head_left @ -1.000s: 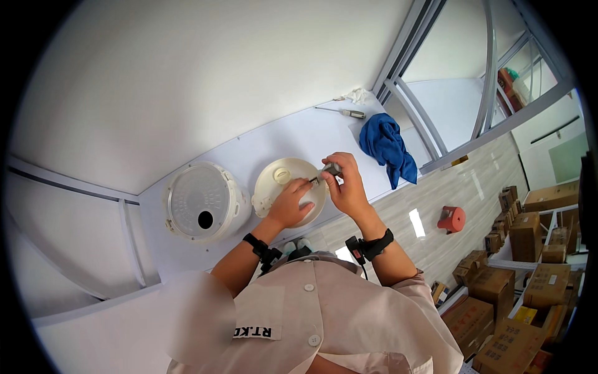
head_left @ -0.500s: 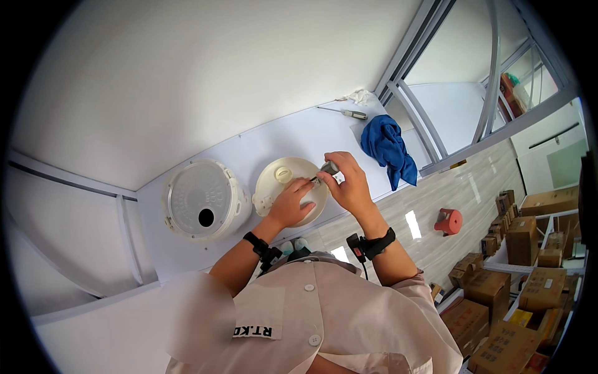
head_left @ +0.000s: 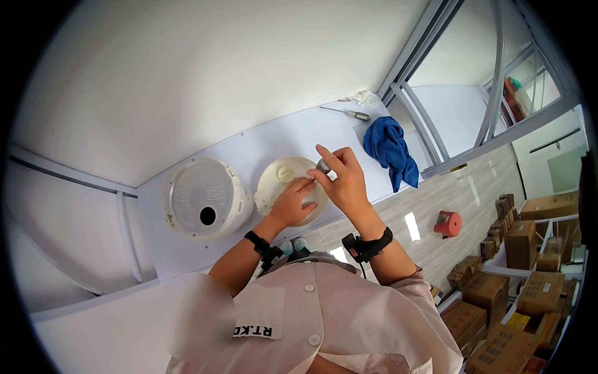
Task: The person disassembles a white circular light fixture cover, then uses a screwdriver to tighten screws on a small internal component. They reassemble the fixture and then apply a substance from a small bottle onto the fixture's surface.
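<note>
On the table lies a round cream-coloured lid with a small round cap on its upper part and a pale fitting at its left edge. My left hand rests on this lid, fingers stretched toward its right side and thumb apart. My right hand grips the grey handle of a screwdriver between thumb and fingers, index finger raised. The tool tilts down toward my left fingertips. Its tip, and whatever it touches, is hidden by my fingers.
Left of the lid stands a white bucket with a dark round hole in its top. A second screwdriver, a blue cloth and a crumpled white cloth lie at the right end. A red stool and cardboard boxes are beyond.
The fingers of my right hand have shifted round the screwdriver's handle, with the index finger now lifted. My left hand keeps nearly the same place on the lid.
</note>
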`<move>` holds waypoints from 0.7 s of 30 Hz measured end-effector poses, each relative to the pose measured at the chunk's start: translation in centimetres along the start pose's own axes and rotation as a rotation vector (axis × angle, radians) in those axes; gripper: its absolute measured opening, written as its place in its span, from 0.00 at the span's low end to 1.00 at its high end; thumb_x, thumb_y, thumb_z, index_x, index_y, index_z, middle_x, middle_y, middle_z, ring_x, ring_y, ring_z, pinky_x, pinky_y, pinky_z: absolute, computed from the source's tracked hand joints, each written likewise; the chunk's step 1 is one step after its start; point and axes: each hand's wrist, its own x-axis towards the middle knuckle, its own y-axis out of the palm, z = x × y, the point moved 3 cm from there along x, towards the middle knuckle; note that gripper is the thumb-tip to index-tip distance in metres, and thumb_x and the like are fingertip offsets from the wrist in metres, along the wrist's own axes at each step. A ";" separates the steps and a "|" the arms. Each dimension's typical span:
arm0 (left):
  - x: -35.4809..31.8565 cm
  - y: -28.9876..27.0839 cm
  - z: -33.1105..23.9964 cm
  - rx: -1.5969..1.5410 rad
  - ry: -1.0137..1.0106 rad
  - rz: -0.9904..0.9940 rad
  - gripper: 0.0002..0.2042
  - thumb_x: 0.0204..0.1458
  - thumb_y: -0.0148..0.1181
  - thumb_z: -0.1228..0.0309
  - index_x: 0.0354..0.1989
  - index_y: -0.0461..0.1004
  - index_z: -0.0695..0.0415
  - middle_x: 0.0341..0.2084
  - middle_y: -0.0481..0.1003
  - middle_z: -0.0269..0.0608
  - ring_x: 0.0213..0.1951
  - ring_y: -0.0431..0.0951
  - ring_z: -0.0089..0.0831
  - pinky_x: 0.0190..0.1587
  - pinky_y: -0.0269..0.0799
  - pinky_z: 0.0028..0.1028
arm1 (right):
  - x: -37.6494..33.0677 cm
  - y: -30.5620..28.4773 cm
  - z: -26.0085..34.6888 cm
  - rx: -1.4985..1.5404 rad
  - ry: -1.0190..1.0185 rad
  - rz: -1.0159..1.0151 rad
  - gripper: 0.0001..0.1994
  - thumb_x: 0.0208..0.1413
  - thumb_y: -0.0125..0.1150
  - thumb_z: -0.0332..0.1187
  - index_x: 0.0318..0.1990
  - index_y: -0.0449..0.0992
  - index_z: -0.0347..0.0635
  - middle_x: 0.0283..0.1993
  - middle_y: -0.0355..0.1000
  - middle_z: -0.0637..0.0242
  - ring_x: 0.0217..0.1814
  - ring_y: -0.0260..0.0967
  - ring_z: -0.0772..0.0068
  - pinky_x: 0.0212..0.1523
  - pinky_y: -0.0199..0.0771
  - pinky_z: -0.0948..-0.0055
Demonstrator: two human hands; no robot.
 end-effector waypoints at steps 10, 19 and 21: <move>0.0 -0.2 -0.2 -0.008 0.009 -0.023 0.29 0.52 0.72 0.66 0.63 0.76 0.60 0.64 0.73 0.49 0.67 0.70 0.50 0.70 0.67 0.44 | 0.2 0.4 -1.0 0.159 -0.092 0.128 0.38 0.55 0.71 0.21 0.75 0.64 0.40 0.51 0.75 0.50 0.44 0.77 0.47 0.43 0.82 0.57; 0.1 -0.3 -0.4 0.022 0.032 -0.017 0.28 0.51 0.72 0.68 0.62 0.76 0.62 0.63 0.72 0.50 0.66 0.70 0.50 0.69 0.69 0.43 | 0.4 -0.6 -0.5 0.077 0.168 0.284 0.28 0.57 0.69 0.19 0.67 0.74 0.41 0.53 0.77 0.51 0.49 0.78 0.48 0.49 0.80 0.60; 0.1 -0.3 -0.5 0.013 0.029 -0.018 0.29 0.51 0.72 0.68 0.62 0.75 0.62 0.63 0.72 0.50 0.66 0.70 0.50 0.68 0.69 0.43 | 0.6 -0.8 -0.1 0.147 0.099 0.222 0.28 0.57 0.69 0.19 0.67 0.74 0.41 0.52 0.78 0.53 0.49 0.78 0.48 0.49 0.80 0.60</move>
